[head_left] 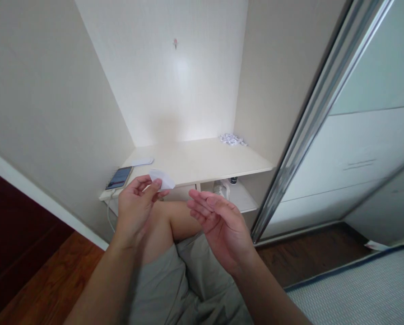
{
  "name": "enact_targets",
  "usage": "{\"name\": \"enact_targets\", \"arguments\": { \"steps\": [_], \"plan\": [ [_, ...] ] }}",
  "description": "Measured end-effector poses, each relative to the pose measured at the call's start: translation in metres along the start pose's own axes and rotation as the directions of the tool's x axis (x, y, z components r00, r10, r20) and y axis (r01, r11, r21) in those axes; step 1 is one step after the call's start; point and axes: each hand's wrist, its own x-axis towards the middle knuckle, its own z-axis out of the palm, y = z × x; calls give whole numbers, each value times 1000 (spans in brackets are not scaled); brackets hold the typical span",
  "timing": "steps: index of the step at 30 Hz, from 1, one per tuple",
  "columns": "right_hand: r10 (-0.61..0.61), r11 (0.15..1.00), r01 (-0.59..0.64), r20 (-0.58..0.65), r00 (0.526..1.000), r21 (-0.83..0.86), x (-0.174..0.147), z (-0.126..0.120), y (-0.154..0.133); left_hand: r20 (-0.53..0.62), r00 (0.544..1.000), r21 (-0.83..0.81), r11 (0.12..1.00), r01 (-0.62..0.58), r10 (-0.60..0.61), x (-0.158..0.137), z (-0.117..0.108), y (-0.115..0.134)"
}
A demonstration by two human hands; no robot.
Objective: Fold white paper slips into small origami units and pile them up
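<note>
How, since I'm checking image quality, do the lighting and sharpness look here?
Head view: a pale glare spot and, below it, a soft shadow on the back wall; head view: bright streaks along the metal door frame; head view: the paper in the left hand shows little surface detail, and the distant scraps blur together.

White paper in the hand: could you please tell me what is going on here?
A seated person's left hand holds a small piece of white paper between thumb and fingers, at the front edge of a white shelf. The right hand is open and empty, apart from the paper. On the shelf, a heap of small white pieces lies at the far right corner; flat white sheets and a phone lie at the left.
</note>
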Motion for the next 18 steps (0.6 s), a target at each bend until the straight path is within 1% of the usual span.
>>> {"name": "enact_targets", "arguments": {
  "steps": [4, 7, 10, 14, 15, 16, 17, 18],
  "plan": [
    [-60, 997, 62, 31, 998, -53, -19, 6, -12, 17, 995, -20, 995, -97, 97, -16, 7, 17],
    [-112, 988, 116, 50, 992, -102, -31, 13, -19, -3, 987, -40, 986, -160, 160, -25, 9, 25],
    [-141, 976, 150, 69, 988, -155, -38, 19, -24, -13, 983, -24, 983, -184, 184, -31, 8, 33],
    [-154, 957, 178, 118, 981, -227, -41, 21, -30, 26, 978, 0, 979, -206, 206, -32, 5, 40],
    [-153, 952, 187, 153, 976, -244, -42, 19, -32, 36, 976, 5, 977, -214, 214, -30, 5, 40],
    [-150, 938, 209, 219, 964, -278, -45, 16, -34, 42, 975, 11, 975, -221, 220, -27, 5, 39],
    [-145, 902, 250, 298, 943, -351, -48, 13, -37, 44, 974, 17, 974, -225, 224, -24, 5, 37],
    [-141, 856, 313, 395, 908, -413, -54, 8, -39, 44, 974, 20, 974, -225, 224, -19, 6, 34]
  ]
}}
